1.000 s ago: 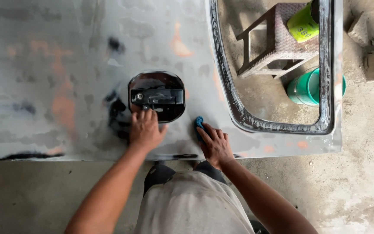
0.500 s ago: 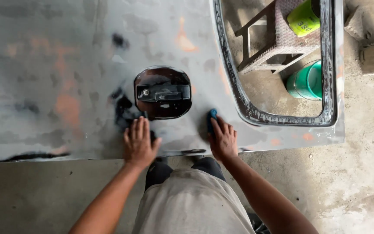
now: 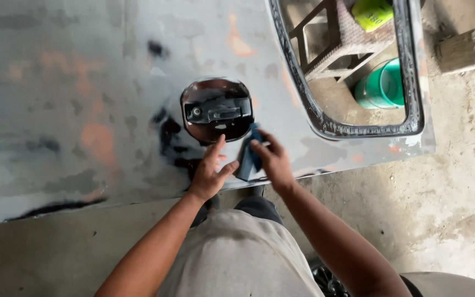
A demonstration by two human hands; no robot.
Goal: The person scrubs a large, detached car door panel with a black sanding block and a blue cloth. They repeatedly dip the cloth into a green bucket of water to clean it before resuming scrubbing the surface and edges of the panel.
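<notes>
Both hands are lifting off the panel (image 3: 83, 82) since half a second ago, when they were lying flat on it below the recess (image 3: 217, 110); the blue pad (image 3: 247, 155), which was pressed under the right palm, is now standing on edge between the two hands. The right hand (image 3: 273, 159) is gripping the pad from the right side, thumb and fingers (image 3: 259, 146) closing on its upper end, just below the lower right rim of the recess. The left hand (image 3: 211, 171) is hovering just left of the pad, fingers spread and released, the forefinger pointing up toward the lower rim of the recess and the thumb reaching toward the pad; whether it is touching the pad cannot be told. The recess is a dark oval hollow with a black handle (image 3: 219, 110) lying across it. The panel is lying flat, grey and sanded, with orange patches left of the recess and black smears running down from its lower left edge. Right of the recess, the window opening (image 3: 325, 129) with its black rim is showing the floor (image 3: 457, 165) beneath, where a stool (image 3: 353, 38) is standing, a green bucket (image 3: 383, 88) beside it and a yellow-green tub (image 3: 373, 14) resting on it. Well right of the recess, a wooden block (image 3: 468, 49) is lying on the floor.
</notes>
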